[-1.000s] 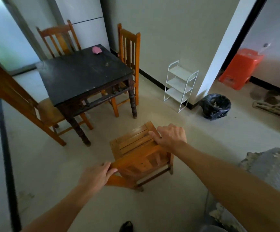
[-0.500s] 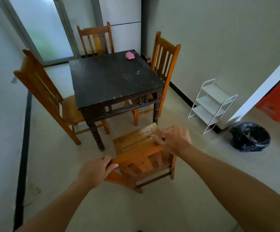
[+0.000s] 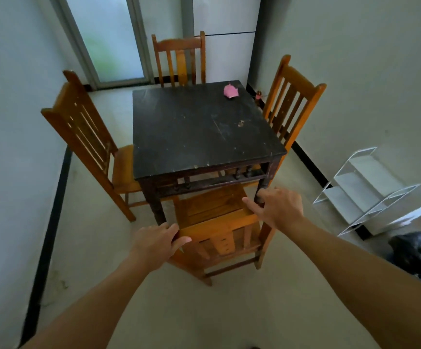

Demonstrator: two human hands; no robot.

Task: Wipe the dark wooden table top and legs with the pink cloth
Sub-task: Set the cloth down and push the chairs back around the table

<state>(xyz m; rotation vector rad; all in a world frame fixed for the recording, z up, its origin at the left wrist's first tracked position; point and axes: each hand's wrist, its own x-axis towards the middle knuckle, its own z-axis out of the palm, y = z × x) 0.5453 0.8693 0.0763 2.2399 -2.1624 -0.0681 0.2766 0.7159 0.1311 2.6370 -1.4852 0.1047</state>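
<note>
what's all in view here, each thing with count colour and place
table: 1, dark wood, centre of the room
pink cloth: 1, pink, far right corner of the table top
near chair: 1, orange-brown wood, at the table's near side
other chairs: 3, orange-brown wood, at the table's left, far and right sides
wire rack: 1, white, floor by the right wall
bag: 1, black, floor at the right edge
glass door: 1, frosted, far left
tall unit: 1, white, behind the far chair
left grip: 1, bare hand, holds the left end of the near chair's back
right grip: 1, bare hand, holds the right end of that back
</note>
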